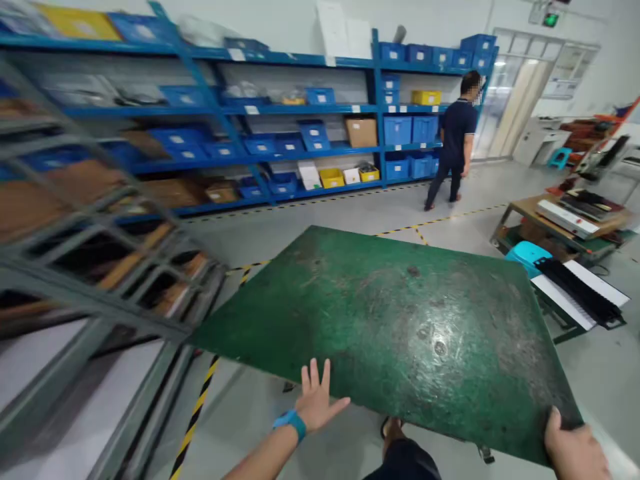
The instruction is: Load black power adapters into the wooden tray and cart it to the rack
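Note:
A wheeled table [370, 313] with a worn, scuffed green top spans the middle of the view, and parts of its casters show below the near edge. My left hand [317, 400], with a blue watch [291, 424] on the wrist, is at the near edge. Its fingers are spread, their tips over the green surface, the thumb pointing right. At the near right corner my right hand [575, 450] grips the tabletop, thumb on top and the other fingers mostly hidden at the side. Nothing lies on the green surface.
Blue shelving [300, 110] with bins lines the back wall. A grey metal rack [115, 300] stands close on the left. A person [456, 137] walks near the shelf's right end. At right are a workbench [565, 220] and a blue stool [527, 255]. Yellow-black tape [197, 413] marks the floor.

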A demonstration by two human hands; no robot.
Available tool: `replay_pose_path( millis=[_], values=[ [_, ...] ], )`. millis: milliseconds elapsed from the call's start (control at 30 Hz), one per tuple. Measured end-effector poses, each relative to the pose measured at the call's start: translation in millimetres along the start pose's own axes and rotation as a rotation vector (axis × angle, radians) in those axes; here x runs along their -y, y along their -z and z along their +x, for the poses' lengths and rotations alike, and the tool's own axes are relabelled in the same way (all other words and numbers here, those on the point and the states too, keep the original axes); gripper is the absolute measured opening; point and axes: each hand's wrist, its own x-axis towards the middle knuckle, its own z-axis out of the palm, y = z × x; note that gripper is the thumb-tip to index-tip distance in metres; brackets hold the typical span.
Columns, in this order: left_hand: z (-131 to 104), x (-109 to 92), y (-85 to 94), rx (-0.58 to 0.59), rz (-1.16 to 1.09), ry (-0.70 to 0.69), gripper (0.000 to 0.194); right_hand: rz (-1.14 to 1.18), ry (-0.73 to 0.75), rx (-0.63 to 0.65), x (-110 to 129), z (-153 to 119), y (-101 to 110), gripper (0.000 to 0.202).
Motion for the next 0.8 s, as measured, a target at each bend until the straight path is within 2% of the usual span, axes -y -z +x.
replay_pose_path(
  millis=[33, 100, 200, 267, 400, 567, 700, 800],
  values=[
    [6, -19, -9.6, -0.006, 0.010, -0.013, 0.120, -0.041, -0.079, -0.038, -15, 19, -8, 0.080],
    [11, -54, -23.7, -0.007, 0.012, -0.019, 0.120, -0.104, -0.155, -0.075, -31, 53, -20, 0.083],
    [15, -92, -31.1, 0.015, 0.005, 0.021, 0.123, -0.130, -0.136, -0.066, -30, 87, -24, 0.085],
    [20, -107, -33.1, 0.012, 0.004, 0.053, 0.125, -0.128, -0.118, -0.066, -26, 97, -23, 0.087],
    [34, -110, -50.3, -0.047, -0.011, 0.033, 0.123, -0.135, -0.106, -0.088, -21, 100, -36, 0.088],
    [47, -88, -79.5, -0.157, -0.042, -0.045, 0.122, -0.173, -0.075, -0.105, -21, 94, -63, 0.085],
    [54, -81, -90.2, -0.226, -0.046, -0.089, 0.123, -0.190, -0.112, -0.112, -20, 84, -67, 0.082],
    [46, -92, -105.5, -0.237, -0.056, -0.088, 0.126, -0.195, -0.124, -0.118, -31, 86, -64, 0.079]
  ],
)
